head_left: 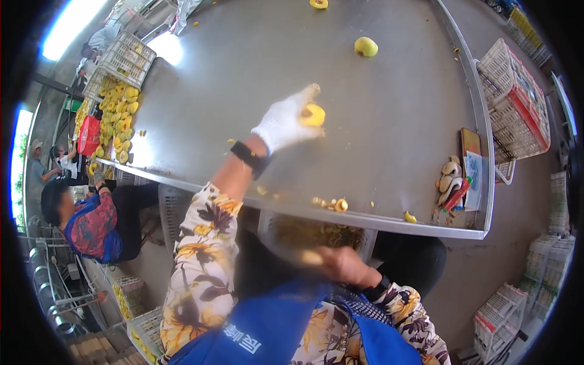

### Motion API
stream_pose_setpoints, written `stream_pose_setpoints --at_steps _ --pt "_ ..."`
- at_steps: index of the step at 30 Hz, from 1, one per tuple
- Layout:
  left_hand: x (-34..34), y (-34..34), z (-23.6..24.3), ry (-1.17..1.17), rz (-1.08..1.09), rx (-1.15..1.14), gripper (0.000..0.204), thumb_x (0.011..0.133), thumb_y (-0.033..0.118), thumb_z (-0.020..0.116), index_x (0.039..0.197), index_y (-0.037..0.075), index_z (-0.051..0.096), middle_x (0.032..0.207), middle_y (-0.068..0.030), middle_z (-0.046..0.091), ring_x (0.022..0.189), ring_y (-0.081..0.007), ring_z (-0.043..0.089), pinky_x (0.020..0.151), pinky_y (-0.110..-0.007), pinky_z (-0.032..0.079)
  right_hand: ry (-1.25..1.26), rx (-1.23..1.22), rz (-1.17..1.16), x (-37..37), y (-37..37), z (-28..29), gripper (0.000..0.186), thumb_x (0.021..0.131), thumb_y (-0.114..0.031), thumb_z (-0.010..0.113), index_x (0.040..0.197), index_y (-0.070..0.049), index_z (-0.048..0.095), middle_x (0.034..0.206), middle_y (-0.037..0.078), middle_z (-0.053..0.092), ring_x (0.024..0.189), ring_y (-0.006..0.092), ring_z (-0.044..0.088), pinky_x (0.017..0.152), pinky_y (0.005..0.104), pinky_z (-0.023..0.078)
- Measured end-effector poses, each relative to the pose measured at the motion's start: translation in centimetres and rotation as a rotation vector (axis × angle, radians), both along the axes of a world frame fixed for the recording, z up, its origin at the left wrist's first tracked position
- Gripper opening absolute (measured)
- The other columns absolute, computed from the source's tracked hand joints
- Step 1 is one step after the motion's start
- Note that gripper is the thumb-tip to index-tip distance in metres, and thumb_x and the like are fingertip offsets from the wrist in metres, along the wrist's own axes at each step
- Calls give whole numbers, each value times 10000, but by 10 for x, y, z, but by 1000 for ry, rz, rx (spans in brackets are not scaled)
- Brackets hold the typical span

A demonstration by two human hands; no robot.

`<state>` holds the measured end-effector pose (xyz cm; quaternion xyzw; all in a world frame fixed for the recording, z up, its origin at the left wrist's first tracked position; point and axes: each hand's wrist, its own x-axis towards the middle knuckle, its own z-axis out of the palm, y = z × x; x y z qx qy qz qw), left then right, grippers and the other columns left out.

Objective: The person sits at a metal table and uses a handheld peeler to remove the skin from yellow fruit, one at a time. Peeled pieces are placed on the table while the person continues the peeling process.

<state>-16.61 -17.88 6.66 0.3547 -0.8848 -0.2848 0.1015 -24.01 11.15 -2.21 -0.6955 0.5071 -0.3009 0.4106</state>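
Note:
My left hand [289, 121], in a white glove, reaches out over the metal table. Its fingers are curled around a yellow peach half [312, 115], whose brown hollow shows. Back near my body and below the table edge, my bare right hand [347, 266] is closed in a fist. A pale tan piece [311, 258] like a handle sticks out of it, too smeared by motion to name. A whole greenish-yellow peach [365, 47] lies farther away on the table, and another cut peach half [319, 3] sits at the far edge.
Peach halves [118, 112] are heaped at the table's left end by a white crate [126, 59]. Scraps [331, 204] lie along the near edge, above a bin of peelings [316, 234]. A red-handled tool [457, 194] and gloves [449, 179] occupy the right corner. A co-worker [94, 222] sits left.

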Motion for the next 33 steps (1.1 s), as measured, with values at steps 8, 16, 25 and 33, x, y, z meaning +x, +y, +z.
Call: stream_pose_setpoints --at_steps 8,16,25,33 --pt "56 145 39 197 -218 -192 694 624 288 732 1213 69 440 1083 -138 525 947 -325 536 824 -390 447 -397 -31 -735 2 -24 69 289 822 -193 580 1022 4 510 670 48 537 581 86 492 538 247 441" --pt "86 216 10 726 42 206 642 743 294 679 1263 62 384 1230 -115 450 1113 -252 469 896 -334 428 -969 195 -620 41 -5 87 332 835 -217 566 1059 17 494 795 19 564 651 55 490 562 209 404" --pt "90 220 -34 1358 550 1158 343 909 333 445 1078 38 490 982 -91 557 877 -188 558 749 -310 478 116 -30 -652 62 21 89 370 782 -238 555 1063 -16 464 813 171 612 653 344 608 600 403 489" --pt "86 240 1 1271 573 872 362 907 316 463 1132 33 472 994 -94 540 837 -192 563 721 -300 489 244 -155 -377 68 32 103 235 744 -50 513 933 24 396 668 262 535 665 443 536 571 472 416"
